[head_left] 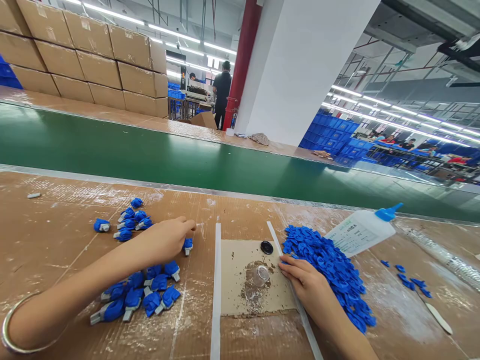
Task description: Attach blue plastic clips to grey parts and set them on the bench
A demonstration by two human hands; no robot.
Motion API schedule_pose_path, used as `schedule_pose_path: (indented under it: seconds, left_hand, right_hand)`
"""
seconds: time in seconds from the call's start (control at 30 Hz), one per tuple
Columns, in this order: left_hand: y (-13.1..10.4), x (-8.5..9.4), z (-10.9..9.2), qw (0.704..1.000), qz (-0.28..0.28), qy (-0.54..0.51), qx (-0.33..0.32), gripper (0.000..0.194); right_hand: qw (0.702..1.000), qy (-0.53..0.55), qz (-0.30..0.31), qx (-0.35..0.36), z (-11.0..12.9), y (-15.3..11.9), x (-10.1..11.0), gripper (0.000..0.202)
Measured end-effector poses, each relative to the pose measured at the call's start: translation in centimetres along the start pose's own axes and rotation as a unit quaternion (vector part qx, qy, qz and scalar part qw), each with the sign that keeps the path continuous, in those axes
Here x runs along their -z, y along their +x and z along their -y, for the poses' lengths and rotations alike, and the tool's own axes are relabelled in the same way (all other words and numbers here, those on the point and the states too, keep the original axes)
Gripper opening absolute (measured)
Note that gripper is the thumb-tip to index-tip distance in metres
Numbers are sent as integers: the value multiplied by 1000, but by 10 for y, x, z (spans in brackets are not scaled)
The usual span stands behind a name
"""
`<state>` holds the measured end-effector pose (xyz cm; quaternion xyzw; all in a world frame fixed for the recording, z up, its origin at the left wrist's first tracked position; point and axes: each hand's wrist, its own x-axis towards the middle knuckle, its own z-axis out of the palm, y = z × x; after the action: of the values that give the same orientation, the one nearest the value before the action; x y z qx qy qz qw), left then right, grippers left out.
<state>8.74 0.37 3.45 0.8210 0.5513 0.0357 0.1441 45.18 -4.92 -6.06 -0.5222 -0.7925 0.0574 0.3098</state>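
My left hand (165, 240) rests on the brown cardboard-covered bench, its fingers closed over a small blue-and-grey part (188, 245) that pokes out beneath them. Assembled blue parts lie around it: one cluster (129, 220) behind the hand, another (140, 295) in front of it. My right hand (305, 282) lies at the left edge of a big heap of loose blue pieces (330, 267), fingertips touching a white strip (279, 250). Between the hands sits a cardboard pad (236, 295) with a small clear cup (261, 275) and a black cap (266, 247).
A white glue bottle with a blue nozzle (362, 231) lies on its side behind the heap. A green conveyor belt (150, 155) runs across beyond the bench. Cardboard boxes (93, 65) are stacked far left, blue crates (330, 132) far right. A person in black (222, 97) stands in the distance.
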Motion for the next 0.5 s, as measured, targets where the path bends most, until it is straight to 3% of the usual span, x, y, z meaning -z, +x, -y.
schedule_pose_path:
  seconds: [0.13, 0.27, 0.4, 0.5]
  left_hand:
    - [2, -7, -6, 999, -3, 20, 48, 23]
    - [5, -14, -8, 999, -3, -15, 49, 13]
    - [6, -12, -12, 991, 6, -134, 5, 23]
    - [6, -12, -21, 965, 38, -261, -10, 33]
  right_hand:
    - [1000, 9, -11, -27, 12, 5, 10, 21]
    - [996, 69, -19, -58, 42, 5, 18, 33]
    - [979, 196, -18, -62, 69, 3, 11, 42]
    - [977, 200, -6, -66, 74, 2, 2, 42]
